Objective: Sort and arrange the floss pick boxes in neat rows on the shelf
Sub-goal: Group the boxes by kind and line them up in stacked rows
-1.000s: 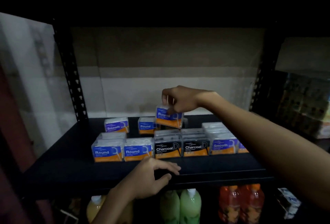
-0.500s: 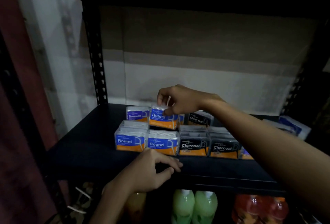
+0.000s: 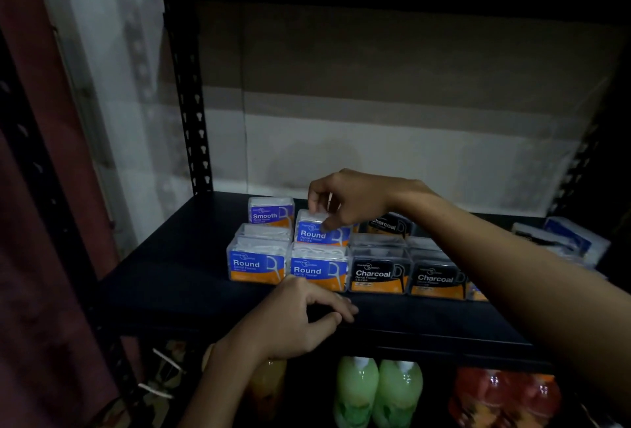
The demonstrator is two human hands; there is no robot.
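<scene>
On the black shelf [image 3: 177,277] stands a front row of floss pick boxes: two blue Round boxes [image 3: 256,265] and two black Charcoal boxes [image 3: 377,274]. Behind them my right hand [image 3: 348,197] pinches the top of another Round box [image 3: 319,233], which sits in the second row just behind the front Round box. A Smooth box [image 3: 271,212] stands at the back left and a Charcoal box [image 3: 389,224] at the back, partly hidden by my right wrist. My left hand [image 3: 300,315] rests on the shelf's front edge, fingers loosely curled, holding nothing.
More boxes [image 3: 566,239] lie loose at the shelf's far right, partly behind my right forearm. A black perforated upright [image 3: 191,113] stands at the back left. Green bottles [image 3: 379,390] and red bottles [image 3: 505,397] fill the shelf below.
My right hand has carried the Round box down from mid-air and set it into the second row behind the front Round box. The camera shifted left. My left hand stayed on the shelf edge.
</scene>
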